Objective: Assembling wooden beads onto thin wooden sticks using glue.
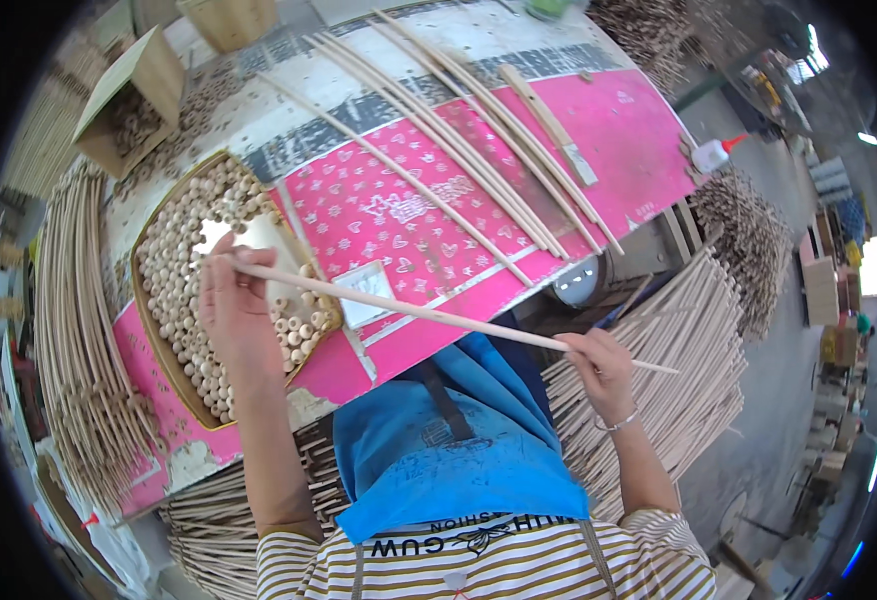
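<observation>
A long, thin wooden rod slants across in front of me, above the pink table edge and my blue apron. My left hand is closed around its left end, over a yellow-rimmed basket. Whether a bead is also between those fingers I cannot tell. Round wooden beads with holes fill much of that basket, around a bare pale patch. Toward the rod's other end, my right hand pinches it, and a short tip sticks out past the fingers.
Several loose rods and a flat wooden stick lie on the pink tabletop. A glue bottle with a red tip stands at the right edge. Rod bundles lie at left; more rods are stacked at right. A wooden box sits far left.
</observation>
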A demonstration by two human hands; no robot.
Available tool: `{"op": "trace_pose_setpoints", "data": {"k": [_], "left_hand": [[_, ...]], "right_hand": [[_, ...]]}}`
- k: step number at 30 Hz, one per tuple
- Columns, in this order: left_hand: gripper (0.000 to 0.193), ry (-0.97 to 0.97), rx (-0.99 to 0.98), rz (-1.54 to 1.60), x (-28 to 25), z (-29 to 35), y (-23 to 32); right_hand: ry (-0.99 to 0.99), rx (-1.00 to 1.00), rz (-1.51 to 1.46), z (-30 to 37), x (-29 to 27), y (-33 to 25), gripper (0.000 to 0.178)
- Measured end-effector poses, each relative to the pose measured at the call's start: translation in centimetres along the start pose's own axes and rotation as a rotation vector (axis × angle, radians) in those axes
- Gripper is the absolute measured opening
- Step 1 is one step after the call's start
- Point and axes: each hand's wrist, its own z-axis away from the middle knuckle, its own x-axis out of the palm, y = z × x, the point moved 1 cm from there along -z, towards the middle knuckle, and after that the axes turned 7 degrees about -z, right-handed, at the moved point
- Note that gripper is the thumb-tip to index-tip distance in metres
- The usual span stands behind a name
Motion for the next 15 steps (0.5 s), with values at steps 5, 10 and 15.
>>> {"op": "trace_pose_setpoints", "data": {"k": [5,10,15], "left_hand": [[0.048,-0.348,-0.029,0.24,-0.4,-2.4,-0.1],[0.066,-0.493,-0.061,0.012,8.8,0.5,-0.5],[0.036,-0.466,-0.302,-0.064,6.4,2.8,-3.5]], "right_hand": [[-0.2,0.207,-0.464,2.5,1.3,1.9,0.021],[0.403,0.533,-0.727,6.9,-0.4,5.6,0.026],[0.979,0.618,-0.358,12.7,-3.5,17.2,0.029]]}}
